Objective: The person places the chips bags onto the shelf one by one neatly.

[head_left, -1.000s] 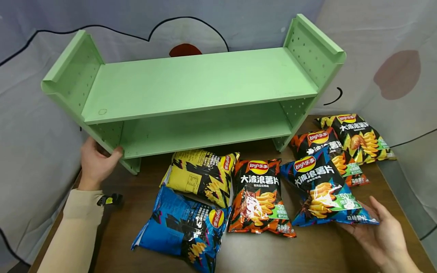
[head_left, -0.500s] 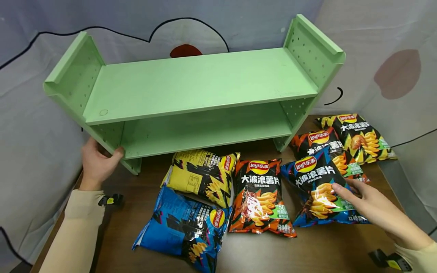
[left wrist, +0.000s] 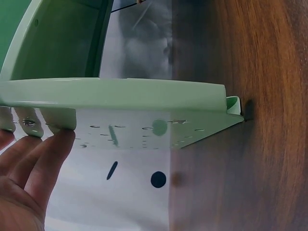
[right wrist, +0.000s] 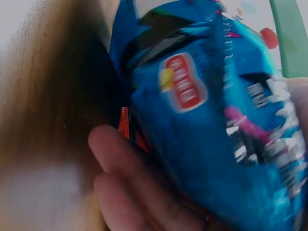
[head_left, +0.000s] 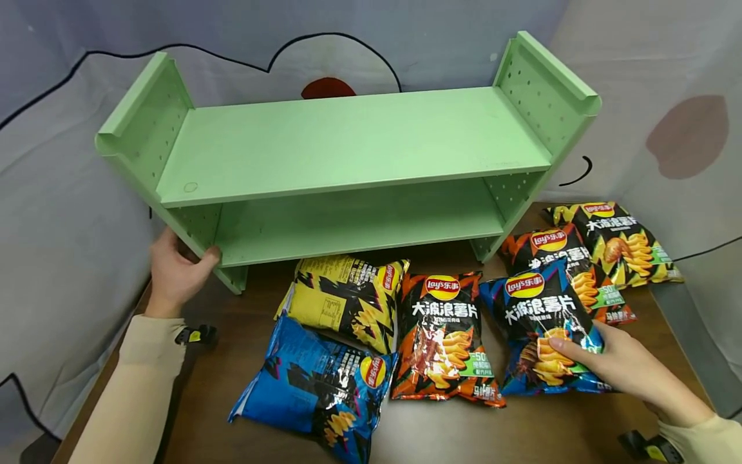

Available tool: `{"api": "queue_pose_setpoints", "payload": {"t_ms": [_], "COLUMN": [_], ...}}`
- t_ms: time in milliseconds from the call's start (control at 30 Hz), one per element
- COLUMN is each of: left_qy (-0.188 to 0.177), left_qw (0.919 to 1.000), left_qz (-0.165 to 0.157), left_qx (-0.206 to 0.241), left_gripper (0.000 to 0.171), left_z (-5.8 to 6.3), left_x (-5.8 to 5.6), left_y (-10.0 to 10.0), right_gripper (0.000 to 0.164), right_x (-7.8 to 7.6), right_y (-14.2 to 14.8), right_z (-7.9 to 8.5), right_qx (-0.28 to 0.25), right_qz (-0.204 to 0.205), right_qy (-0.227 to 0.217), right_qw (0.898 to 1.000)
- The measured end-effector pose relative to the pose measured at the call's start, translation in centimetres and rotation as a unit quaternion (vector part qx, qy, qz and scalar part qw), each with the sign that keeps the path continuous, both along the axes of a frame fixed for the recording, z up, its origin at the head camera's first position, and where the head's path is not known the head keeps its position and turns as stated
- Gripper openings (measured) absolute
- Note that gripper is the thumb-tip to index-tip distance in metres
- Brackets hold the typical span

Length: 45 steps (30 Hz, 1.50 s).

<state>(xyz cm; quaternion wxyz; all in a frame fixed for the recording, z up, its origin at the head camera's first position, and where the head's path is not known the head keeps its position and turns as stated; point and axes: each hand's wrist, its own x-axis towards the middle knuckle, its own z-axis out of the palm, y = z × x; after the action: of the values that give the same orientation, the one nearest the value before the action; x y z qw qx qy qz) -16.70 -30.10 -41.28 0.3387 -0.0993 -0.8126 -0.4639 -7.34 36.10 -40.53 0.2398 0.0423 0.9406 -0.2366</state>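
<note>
My left hand [head_left: 180,274] grips the left side panel of a green two-tier shelf [head_left: 348,145], with the thumb at its front edge. In the left wrist view the fingers [left wrist: 45,166] lie against the panel's outer face; the thumb is hidden. At the right, my right hand [head_left: 628,364] holds a blue-and-black bag of chips [head_left: 524,316] by its lower right part, thumb across the front. Seen from the right wrist, this bag [right wrist: 178,139] stands tilted with curled fingers [right wrist: 139,187] beside it, partly blurred.
An orange bag [head_left: 443,335], a yellow bag [head_left: 342,299] and another blue bag [head_left: 319,386] lie on the brown table [head_left: 440,432] before the shelf. Farther right, another orange bag [head_left: 574,261] and a black-and-yellow bag [head_left: 626,248] overlap. Printed cloth [head_left: 666,58] hangs behind.
My right hand came from palm up under the blue bag's lower corner to its right side, thumb now on the front. The bag's lower right part drew inward. The left hand kept its grip.
</note>
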Motion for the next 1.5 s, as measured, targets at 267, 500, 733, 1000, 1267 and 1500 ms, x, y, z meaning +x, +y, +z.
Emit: {"api": "queue_pose_setpoints", "payload": {"t_ms": [267,500,733,1000,1267,1500], "left_qy": [-0.007,-0.004,0.005,-0.003,-0.004,0.004], "left_qw": [0.9999,1.0,0.9999,1.0,1.0,1.0], "left_qz": [0.007,0.004,-0.01,-0.008,0.001,0.001], "left_qx": [-0.002,-0.006,0.002,0.003,-0.006,-0.006], "left_gripper": [0.054,0.053,0.048,0.046,0.044,0.044], "left_z": [-2.5,-1.9,0.3,0.4,0.4,0.4], "left_x": [-1.2,-0.9,0.4,0.6,0.7,0.6], "left_y": [-1.7,-1.2,0.5,0.6,0.7,0.7], "right_gripper": [0.078,0.092,0.079,0.039,0.036,0.036], "right_x": [1.1,2.2,3.0,1.7,-3.0,-8.5], "right_y": [0.1,0.5,0.5,-0.2,-4.2,-10.3], "right_z": [-0.5,0.8,3.7,8.3,14.9,19.4], "right_qx": [-0.107,-0.07,-0.092,-0.333,-0.468,-0.429], "right_qz": [-0.065,-0.066,-0.116,-0.134,-0.051,-0.028], "right_qy": [-0.024,0.036,0.166,0.383,0.44,0.345], "right_qw": [0.992,0.995,0.975,0.851,0.765,0.835]}}
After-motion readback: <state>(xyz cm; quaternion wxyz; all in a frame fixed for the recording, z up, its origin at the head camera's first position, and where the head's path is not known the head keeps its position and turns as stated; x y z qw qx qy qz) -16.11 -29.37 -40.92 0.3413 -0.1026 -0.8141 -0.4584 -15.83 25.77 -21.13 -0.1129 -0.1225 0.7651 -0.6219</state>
